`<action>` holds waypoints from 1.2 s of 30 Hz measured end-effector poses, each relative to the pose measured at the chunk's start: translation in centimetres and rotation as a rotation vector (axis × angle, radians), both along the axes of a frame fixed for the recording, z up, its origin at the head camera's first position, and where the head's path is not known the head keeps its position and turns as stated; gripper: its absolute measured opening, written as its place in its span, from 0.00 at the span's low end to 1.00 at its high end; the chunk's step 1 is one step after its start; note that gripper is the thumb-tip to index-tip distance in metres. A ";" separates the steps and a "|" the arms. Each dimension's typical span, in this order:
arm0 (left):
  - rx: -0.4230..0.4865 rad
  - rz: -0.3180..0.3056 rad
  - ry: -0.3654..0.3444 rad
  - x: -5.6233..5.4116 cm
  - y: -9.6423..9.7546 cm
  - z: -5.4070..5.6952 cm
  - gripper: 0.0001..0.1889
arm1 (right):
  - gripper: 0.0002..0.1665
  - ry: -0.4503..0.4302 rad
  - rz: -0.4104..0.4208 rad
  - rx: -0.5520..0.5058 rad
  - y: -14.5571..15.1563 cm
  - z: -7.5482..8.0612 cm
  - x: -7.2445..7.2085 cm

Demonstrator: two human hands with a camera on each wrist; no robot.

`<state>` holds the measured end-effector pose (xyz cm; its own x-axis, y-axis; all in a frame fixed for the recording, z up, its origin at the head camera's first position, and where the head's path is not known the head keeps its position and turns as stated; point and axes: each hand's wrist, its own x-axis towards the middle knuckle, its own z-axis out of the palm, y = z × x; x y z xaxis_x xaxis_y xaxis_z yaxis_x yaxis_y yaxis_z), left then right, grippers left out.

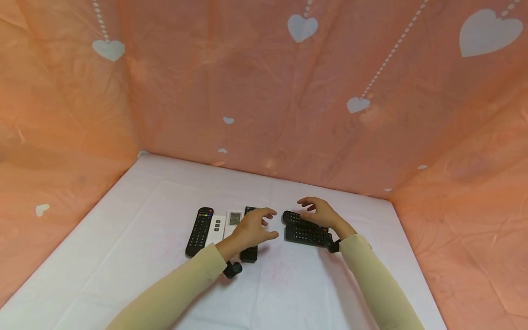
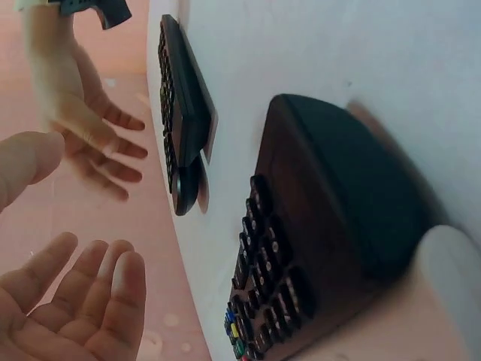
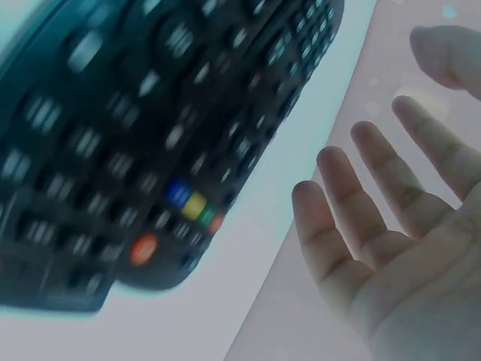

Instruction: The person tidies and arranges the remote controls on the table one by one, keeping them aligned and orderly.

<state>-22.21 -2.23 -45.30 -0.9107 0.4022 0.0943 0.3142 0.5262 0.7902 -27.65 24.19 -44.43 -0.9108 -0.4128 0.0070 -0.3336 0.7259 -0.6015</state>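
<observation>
My left hand (image 1: pixel 250 229) hovers over a black remote control (image 1: pixel 249 255), thumb and fingers spread with nothing between them. To its left stand a white remote with a screen (image 1: pixel 234 218), a plain white remote (image 1: pixel 217 228) and a black remote with coloured buttons (image 1: pixel 200 231), side by side. My right hand (image 1: pixel 321 212) is held above two black remotes lying crosswise: a rounded one (image 1: pixel 292 217) behind and a squarer one (image 1: pixel 307 235) in front. In the right wrist view, the right hand's fingers (image 3: pixel 361 203) are loosely extended, apart from the remotes.
A white cloth (image 1: pixel 280 284) covers the tabletop. Orange-pink curtains (image 1: pixel 264 91) with white hearts enclose the back and both sides. Small black wrist devices show under the left wrist (image 1: pixel 233 270) and the right wrist (image 1: pixel 333 245).
</observation>
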 end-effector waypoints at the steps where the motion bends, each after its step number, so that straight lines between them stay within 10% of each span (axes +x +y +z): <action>1: 0.007 -0.006 -0.006 -0.1 0.1 0.0 0.28 | 0.26 -0.004 -0.011 0.006 0.4 -0.1 0.0; 18: 0.027 -0.113 -0.082 -4.1 1.6 -0.3 0.28 | 0.26 -0.128 -0.136 0.056 5.3 -1.8 0.7; 36: 0.000 -0.141 -0.107 -5.4 3.3 -1.1 0.27 | 0.23 -0.138 -0.172 0.099 6.3 -1.9 1.3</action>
<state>-27.60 1.10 -46.38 -0.8499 0.5270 0.0002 0.2996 0.4829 0.8228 -26.36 30.52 -46.30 -0.9574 -0.2437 -0.1550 -0.1194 0.8225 -0.5561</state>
